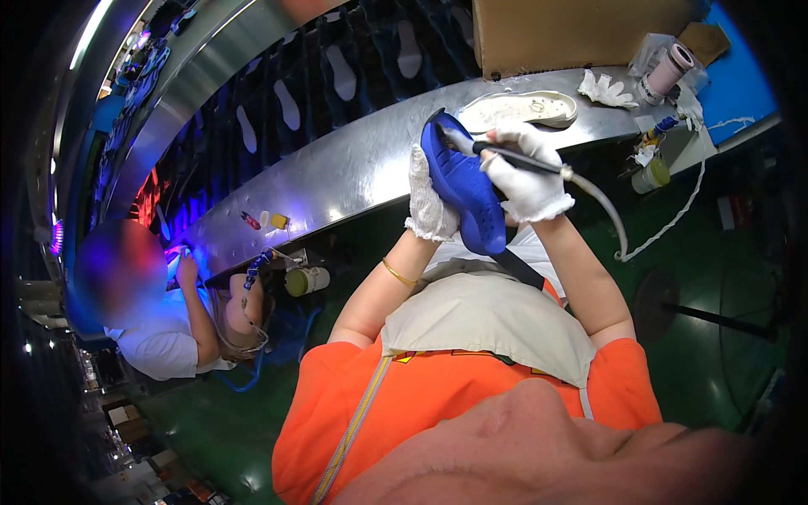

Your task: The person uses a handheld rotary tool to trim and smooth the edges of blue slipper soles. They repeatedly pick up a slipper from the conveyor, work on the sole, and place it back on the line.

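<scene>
My left hand (431,198), in a white knit glove, grips a blue moulded shoe sole (467,189) along its left side. The sole is tilted up in front of my apron, its hollow inner face and rows of small holes showing. In my gloved right hand (526,175) is a black-handled brush (498,150), closed between the fingers. Its pale tip reaches inside the far end of the sole. A grey hose (602,202) runs from the brush's back end off to the right. Just beyond my hands, a white shoe sole (522,109) lies on the metal bench.
Past the metal bench (337,164), several pale sole-shaped pieces (341,71) lie on a dark conveyor. A cardboard box (581,34), a loose white glove (606,88) and a pink tumbler (665,74) stand or lie at the far right. A co-worker (168,328) sits at the left.
</scene>
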Demonstrator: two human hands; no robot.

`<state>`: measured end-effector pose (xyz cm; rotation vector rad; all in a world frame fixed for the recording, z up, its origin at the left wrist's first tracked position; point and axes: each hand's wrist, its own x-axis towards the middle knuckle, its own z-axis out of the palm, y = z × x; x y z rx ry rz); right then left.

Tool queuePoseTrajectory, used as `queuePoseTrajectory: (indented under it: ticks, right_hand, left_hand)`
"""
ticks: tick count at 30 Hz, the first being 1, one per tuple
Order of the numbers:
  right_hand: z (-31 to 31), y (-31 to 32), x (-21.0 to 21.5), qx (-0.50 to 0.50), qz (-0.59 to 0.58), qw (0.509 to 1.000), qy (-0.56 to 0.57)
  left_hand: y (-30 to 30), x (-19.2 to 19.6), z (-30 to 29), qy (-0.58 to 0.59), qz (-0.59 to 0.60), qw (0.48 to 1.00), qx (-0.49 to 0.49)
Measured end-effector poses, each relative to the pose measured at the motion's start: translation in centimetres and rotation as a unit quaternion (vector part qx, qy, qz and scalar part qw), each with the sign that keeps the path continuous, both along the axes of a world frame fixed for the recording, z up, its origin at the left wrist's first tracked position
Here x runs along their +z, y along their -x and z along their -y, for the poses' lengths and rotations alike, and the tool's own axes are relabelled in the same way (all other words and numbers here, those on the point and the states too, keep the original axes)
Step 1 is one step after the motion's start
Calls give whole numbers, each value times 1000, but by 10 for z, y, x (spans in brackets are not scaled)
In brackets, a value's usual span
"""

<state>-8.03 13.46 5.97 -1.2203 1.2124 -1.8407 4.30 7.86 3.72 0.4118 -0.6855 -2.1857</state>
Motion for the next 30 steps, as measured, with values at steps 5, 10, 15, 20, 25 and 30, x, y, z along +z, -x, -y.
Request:
queuePoseTrajectory:
  ticks: [5, 10, 15, 20, 25, 30]
  right_hand:
    - [-19, -6, 7, 85, -59, 994, -20]
    - [-21, -7, 6, 35, -102, 994, -19]
    - [-37, -18, 4, 125, 21, 992, -28]
    - [-48, 4, -17, 80, 69, 987, -121]
    - [-50, -2, -5, 101, -64, 991, -52]
    - [-36, 4, -3, 125, 119, 971, -167]
  left_hand:
    - [-4, 2, 8, -51, -15, 998, -18]
    - [-11, 5, 15, -72, -11, 997, -36]
    - [-24, 6, 22, -65, -84, 986, -126]
    - [-43, -13, -17, -15, 83, 982, -170]
    - [-34, -18, -13, -5, 97, 983, -156]
    - [-21, -13, 8, -41, 27, 994, -96]
